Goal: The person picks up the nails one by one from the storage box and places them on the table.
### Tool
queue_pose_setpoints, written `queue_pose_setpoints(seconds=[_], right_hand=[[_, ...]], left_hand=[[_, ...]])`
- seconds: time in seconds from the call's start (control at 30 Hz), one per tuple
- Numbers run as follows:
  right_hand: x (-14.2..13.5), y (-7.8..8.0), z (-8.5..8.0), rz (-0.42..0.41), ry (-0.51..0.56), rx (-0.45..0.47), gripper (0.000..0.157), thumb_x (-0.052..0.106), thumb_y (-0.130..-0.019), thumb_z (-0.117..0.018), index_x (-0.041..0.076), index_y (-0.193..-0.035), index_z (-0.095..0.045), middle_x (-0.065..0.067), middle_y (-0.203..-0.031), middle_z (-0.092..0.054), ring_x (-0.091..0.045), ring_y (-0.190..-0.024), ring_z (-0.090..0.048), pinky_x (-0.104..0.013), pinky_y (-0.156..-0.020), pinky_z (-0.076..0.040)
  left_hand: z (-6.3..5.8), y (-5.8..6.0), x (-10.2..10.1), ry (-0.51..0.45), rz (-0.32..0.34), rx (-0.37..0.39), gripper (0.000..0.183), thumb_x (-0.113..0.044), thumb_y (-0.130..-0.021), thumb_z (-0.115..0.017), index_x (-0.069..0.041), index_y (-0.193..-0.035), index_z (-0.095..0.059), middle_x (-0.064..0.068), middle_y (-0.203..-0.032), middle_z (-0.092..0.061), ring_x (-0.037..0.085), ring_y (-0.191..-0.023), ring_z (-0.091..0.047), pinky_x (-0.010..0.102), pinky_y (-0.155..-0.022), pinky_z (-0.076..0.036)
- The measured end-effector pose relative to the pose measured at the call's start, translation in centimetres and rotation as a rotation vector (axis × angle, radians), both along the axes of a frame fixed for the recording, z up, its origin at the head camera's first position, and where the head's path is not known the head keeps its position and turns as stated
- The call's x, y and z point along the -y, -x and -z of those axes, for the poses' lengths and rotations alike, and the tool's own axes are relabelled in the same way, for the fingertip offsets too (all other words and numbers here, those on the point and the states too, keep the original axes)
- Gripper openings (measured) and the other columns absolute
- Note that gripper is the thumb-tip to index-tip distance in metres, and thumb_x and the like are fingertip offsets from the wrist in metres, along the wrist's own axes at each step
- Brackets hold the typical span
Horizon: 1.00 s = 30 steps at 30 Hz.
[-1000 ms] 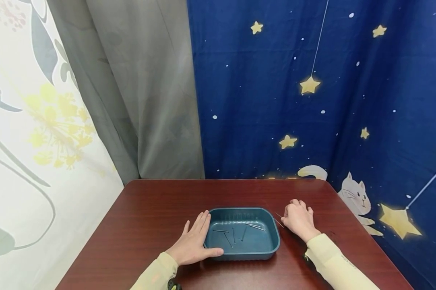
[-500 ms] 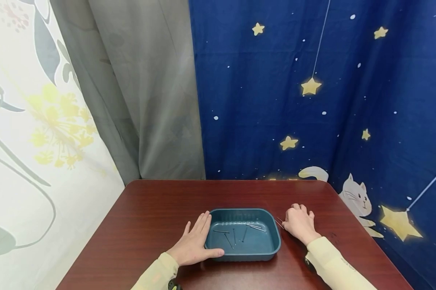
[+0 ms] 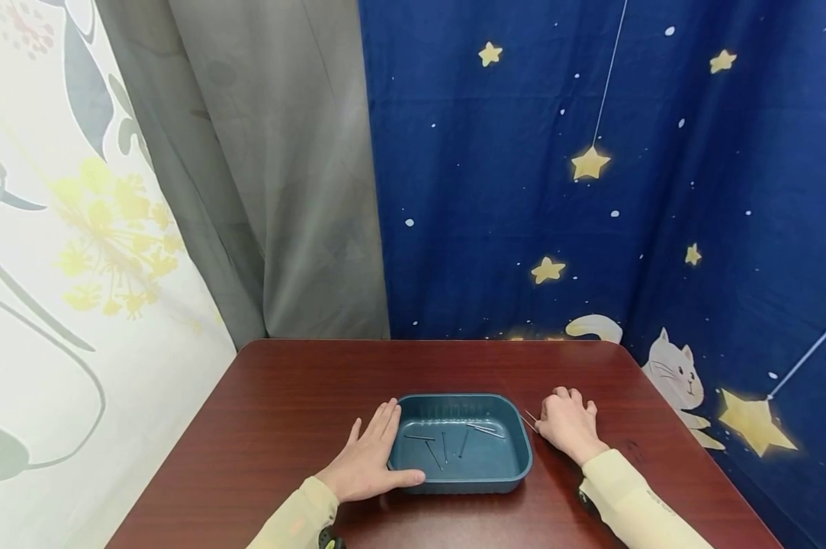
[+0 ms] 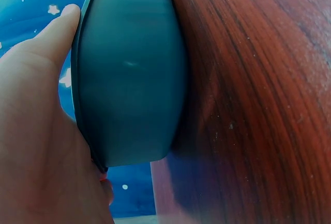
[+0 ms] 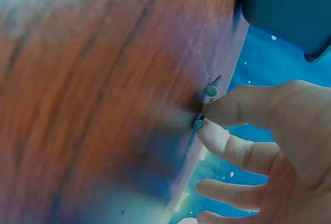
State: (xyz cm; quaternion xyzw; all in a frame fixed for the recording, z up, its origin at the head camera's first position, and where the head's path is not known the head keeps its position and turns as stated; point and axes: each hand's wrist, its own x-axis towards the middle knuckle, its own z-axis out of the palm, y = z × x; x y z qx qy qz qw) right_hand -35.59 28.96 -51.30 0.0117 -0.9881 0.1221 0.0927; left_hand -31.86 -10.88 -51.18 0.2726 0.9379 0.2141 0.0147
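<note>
A teal plastic bin (image 3: 459,486) stands on the table with several nails (image 3: 445,447) scattered on its floor. My left hand (image 3: 368,465) rests on the bin's left end, fingers straight along the rim and thumb stretched over the front corner. Just right of the bin, my right hand (image 3: 567,423) is low over the tabletop. In the right wrist view, its thumb and index finger pinch a nail (image 5: 198,124) near the head. A second nail (image 5: 211,90) lies beside the thumb, apart from that pinch. The shafts are mostly hidden in that view.
The dark red wooden table (image 3: 303,389) has rounded far corners. Behind it hang a grey curtain (image 3: 316,191) and a blue curtain (image 3: 454,191) with stars. The bin's right wall is close to the right hand.
My right hand has shifted slightly nearer to me, and the nails at its fingertips now lie closer together. The left hand stays on the bin. The head view has tilted a little.
</note>
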Motion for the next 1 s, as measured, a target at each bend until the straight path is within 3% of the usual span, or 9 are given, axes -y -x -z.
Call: queue_pose_setpoints(seconds=[0.27,0.5,0.73,1.0], right_hand=[[-0.2,0.2,-0.7,0.007,0.001,-0.046,0.026,0.022,-0.079,-0.079,0.022,-0.063,-0.059,-0.016,-0.110,-0.057,-0.044,-0.113,-0.043,-0.072,-0.090,-0.028],[0.3,0.1,-2.7,-0.013,0.005,-0.143,0.025,0.022,-0.081,-0.076,0.024,-0.062,-0.059,-0.021,-0.121,-0.057,-0.044,-0.115,-0.042,-0.073,-0.091,-0.029],[2.7,-0.6,-4.9,-0.059,0.001,-0.205,0.027,0.028,-0.083,-0.078,0.025,-0.062,-0.060,-0.024,-0.135,-0.054,-0.045,-0.126,-0.040,-0.074,-0.096,-0.027],[6.4,-1.8,-5.5,-0.150,-0.019,-0.287,0.032,0.031,-0.081,-0.083,0.028,-0.061,-0.058,-0.017,-0.131,-0.058,-0.039,-0.125,-0.043,-0.067,-0.096,-0.033]], left_hand=[[0.0,0.0,0.0,0.005,0.004,0.002,0.116,-0.079,-0.084,-0.056,-0.006,-0.162,-0.011,0.005,-0.169,-0.002,0.027,-0.154,-0.005,0.069,-0.113,-0.009],[0.0,0.0,0.0,0.004,0.002,0.002,0.116,-0.079,-0.084,-0.056,-0.006,-0.162,-0.012,0.005,-0.169,-0.002,0.026,-0.154,-0.006,0.069,-0.113,-0.010],[0.2,0.1,0.0,0.000,-0.001,0.004,0.116,-0.079,-0.084,-0.056,-0.006,-0.162,-0.012,0.005,-0.169,-0.002,0.027,-0.154,-0.005,0.069,-0.114,-0.009],[0.5,0.2,0.0,-0.007,0.000,0.013,0.116,-0.079,-0.083,-0.056,-0.008,-0.162,-0.011,0.004,-0.169,-0.001,0.025,-0.154,-0.004,0.069,-0.114,-0.008]])
